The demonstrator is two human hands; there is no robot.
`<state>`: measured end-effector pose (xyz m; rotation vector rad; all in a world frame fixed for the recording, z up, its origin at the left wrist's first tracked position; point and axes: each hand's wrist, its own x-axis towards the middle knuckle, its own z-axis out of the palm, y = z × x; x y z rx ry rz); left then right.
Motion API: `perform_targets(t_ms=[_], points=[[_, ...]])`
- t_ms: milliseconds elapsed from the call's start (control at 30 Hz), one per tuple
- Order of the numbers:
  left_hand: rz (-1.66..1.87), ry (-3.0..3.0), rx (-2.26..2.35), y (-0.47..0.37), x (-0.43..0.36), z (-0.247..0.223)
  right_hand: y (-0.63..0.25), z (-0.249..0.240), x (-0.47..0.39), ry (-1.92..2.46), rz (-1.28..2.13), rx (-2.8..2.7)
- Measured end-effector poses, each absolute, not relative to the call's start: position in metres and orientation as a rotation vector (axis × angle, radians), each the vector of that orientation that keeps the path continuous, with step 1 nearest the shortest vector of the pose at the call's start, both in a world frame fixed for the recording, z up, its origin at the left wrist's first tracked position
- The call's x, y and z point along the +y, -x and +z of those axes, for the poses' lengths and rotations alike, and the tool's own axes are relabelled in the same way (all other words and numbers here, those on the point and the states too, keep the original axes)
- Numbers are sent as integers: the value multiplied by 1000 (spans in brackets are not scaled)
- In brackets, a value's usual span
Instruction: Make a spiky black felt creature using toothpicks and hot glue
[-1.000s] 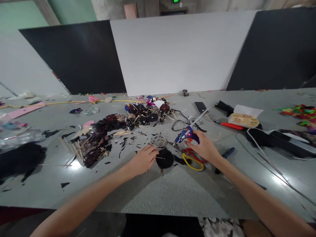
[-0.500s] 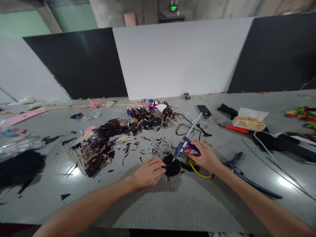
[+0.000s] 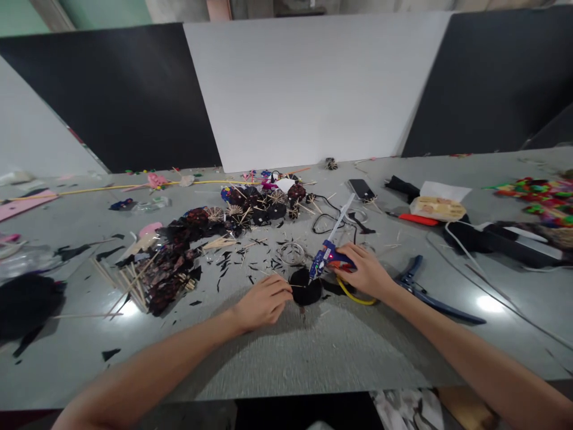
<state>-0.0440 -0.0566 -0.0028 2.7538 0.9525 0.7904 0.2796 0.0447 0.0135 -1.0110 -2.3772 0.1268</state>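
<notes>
My right hand (image 3: 362, 270) is closed around a blue glue gun (image 3: 323, 258), whose nozzle points down at a round black piece (image 3: 308, 291) on the table. A long translucent glue stick (image 3: 342, 216) sticks out of the gun's back end. Left of the black piece, my left hand (image 3: 264, 300) pinches a thin wooden stick (image 3: 297, 286) whose tip reaches over that piece. A yellow cord (image 3: 358, 297) curves beneath my right hand. Just behind the black piece lies a coil of clear wire (image 3: 290, 253).
Blue-handled pliers (image 3: 436, 304) lie right of my right forearm. Dark spiky clusters (image 3: 255, 200) and bundled sticks (image 3: 129, 286) spread to the left and back. A phone (image 3: 362, 190), a red-handled tool (image 3: 418, 220) and black scraps (image 3: 224, 263) are on the table (image 3: 286, 364).
The camera view has tilted down and shifted slightly. Both hands keep their holds, and the glue gun's nozzle stays at the black piece.
</notes>
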Motion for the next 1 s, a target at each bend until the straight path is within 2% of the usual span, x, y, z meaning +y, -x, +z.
perform_targets(t_ms=[500, 1000], points=[[579, -2745, 1196, 39, -62, 5, -275, 13, 41, 1037, 107, -2376], [589, -2689, 1204, 38, -60, 3, -275, 13, 41, 1027, 96, -2398]])
